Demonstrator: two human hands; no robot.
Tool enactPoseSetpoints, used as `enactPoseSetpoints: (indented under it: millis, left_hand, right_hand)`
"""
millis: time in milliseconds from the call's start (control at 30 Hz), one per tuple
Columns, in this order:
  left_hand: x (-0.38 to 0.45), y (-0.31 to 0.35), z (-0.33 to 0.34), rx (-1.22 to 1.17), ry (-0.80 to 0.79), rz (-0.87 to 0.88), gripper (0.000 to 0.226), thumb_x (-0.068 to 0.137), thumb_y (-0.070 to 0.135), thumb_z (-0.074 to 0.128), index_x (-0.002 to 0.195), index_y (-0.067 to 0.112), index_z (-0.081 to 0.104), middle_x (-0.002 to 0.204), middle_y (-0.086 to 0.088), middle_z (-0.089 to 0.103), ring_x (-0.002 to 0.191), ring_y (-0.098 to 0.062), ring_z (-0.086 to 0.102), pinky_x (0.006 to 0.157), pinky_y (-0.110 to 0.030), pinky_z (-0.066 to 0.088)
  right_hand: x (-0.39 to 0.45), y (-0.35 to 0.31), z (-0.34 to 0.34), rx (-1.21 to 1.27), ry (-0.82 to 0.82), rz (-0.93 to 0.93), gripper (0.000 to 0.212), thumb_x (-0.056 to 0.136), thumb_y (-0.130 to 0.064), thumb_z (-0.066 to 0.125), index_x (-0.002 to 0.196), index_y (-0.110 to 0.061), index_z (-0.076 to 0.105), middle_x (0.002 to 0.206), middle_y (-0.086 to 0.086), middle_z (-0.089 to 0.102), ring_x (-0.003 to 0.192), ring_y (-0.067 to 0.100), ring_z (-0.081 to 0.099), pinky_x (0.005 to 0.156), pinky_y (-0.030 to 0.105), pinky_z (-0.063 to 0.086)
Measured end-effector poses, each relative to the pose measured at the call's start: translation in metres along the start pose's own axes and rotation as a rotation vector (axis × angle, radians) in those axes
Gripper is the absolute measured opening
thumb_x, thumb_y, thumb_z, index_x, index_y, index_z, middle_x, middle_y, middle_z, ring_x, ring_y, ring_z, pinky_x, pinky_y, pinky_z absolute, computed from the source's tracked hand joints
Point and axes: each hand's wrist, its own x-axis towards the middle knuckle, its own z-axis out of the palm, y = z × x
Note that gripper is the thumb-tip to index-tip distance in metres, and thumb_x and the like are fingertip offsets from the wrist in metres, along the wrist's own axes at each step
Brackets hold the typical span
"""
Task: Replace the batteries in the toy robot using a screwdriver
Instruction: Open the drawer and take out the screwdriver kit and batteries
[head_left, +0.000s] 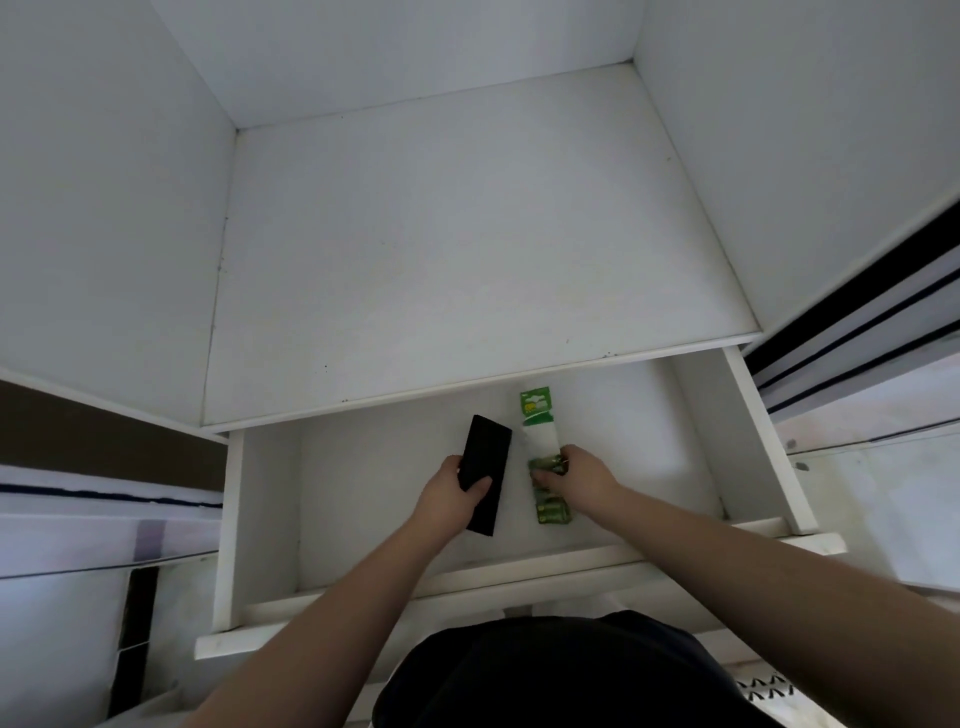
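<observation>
**Both hands in open drawer: left on black case, right on battery pack**

Left hand grips a flat black rectangular case: thumb over its near face, fingers wrapped round the left edge. Matte, hard-edged, long axis tilted slightly right of straight away. Contents not visible.

Right hand pinches the green battery pack about mid-length, thumb and fingertips curled onto it. Pack is a long strip lying on the drawer floor: green printed header card at the far end, white backing in the middle, glossy green cells at the near end. Part of the middle is hidden under the fingers.

Relative to the drawer: case sits centre, pack just right of it, a narrow gap between the two. Pack's far end lies close under the shelf lip. Drawer is white laminate, pulled out, smooth floor.

Above the drawer: a white cabinet shelf, scuffed, with small dark specks along its front edge. Person's dark garment shows below the drawer front.

Toy robot and screwdriver not seen in this view.
</observation>
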Motion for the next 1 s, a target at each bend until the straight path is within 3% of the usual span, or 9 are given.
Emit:
enactPoseSetpoints:
  millis: [267, 500, 667, 800, 1000]
  left_hand:
    - [-0.031, 0.024, -0.013, -0.09, -0.021, 0.042, 0.034, 0.093, 0.028, 0.061, 0.125, 0.018, 0.051, 0.106, 0.004, 0.064, 0.09, -0.007, 0.063, 0.066, -0.016, 0.049]
    - [-0.061, 0.048, -0.004, -0.201, -0.056, 0.083, 0.029, 0.093, 0.027, 0.063, 0.12, 0.026, 0.053, 0.109, 0.007, 0.068, 0.094, -0.006, 0.067, 0.076, -0.019, 0.054]
    - [-0.076, 0.06, 0.01, -0.301, 0.0, 0.094, 0.027, 0.094, 0.024, 0.06, 0.121, 0.024, 0.053, 0.111, 0.005, 0.068, 0.097, -0.008, 0.067, 0.088, -0.033, 0.055]
    - [-0.082, 0.074, 0.018, -0.391, 0.038, 0.093, 0.026, 0.095, 0.023, 0.059, 0.119, 0.024, 0.053, 0.11, 0.007, 0.068, 0.097, -0.008, 0.067, 0.086, -0.031, 0.055]
    - [-0.082, 0.094, 0.019, -0.446, 0.018, 0.148, 0.023, 0.094, 0.018, 0.059, 0.117, 0.023, 0.055, 0.11, 0.004, 0.069, 0.098, -0.01, 0.067, 0.086, -0.032, 0.055]
  right_hand:
    - [-0.027, 0.003, -0.032, 0.265, -0.076, -0.04, 0.02, 0.096, -0.03, 0.056, 0.113, -0.019, 0.054, 0.108, 0.004, 0.066, 0.095, 0.018, 0.064, 0.081, 0.031, 0.051]
    - [-0.046, 0.004, -0.047, 0.583, -0.117, 0.028, 0.027, 0.097, -0.025, 0.053, 0.124, -0.023, 0.048, 0.111, 0.008, 0.065, 0.099, 0.026, 0.067, 0.089, 0.043, 0.054]
    - [-0.06, 0.004, -0.06, 0.609, -0.103, -0.01, 0.029, 0.097, -0.035, 0.052, 0.124, -0.025, 0.047, 0.108, 0.005, 0.067, 0.096, 0.022, 0.068, 0.084, 0.039, 0.055]
    - [-0.07, -0.001, -0.072, 0.559, -0.045, -0.061, 0.03, 0.098, -0.045, 0.045, 0.12, -0.025, 0.047, 0.105, 0.002, 0.067, 0.09, 0.017, 0.069, 0.07, 0.028, 0.055]
    - [-0.08, -0.003, -0.085, 0.546, 0.034, -0.092, 0.026, 0.099, -0.044, 0.043, 0.11, -0.023, 0.054, 0.097, 0.005, 0.07, 0.086, 0.022, 0.071, 0.08, 0.041, 0.058]
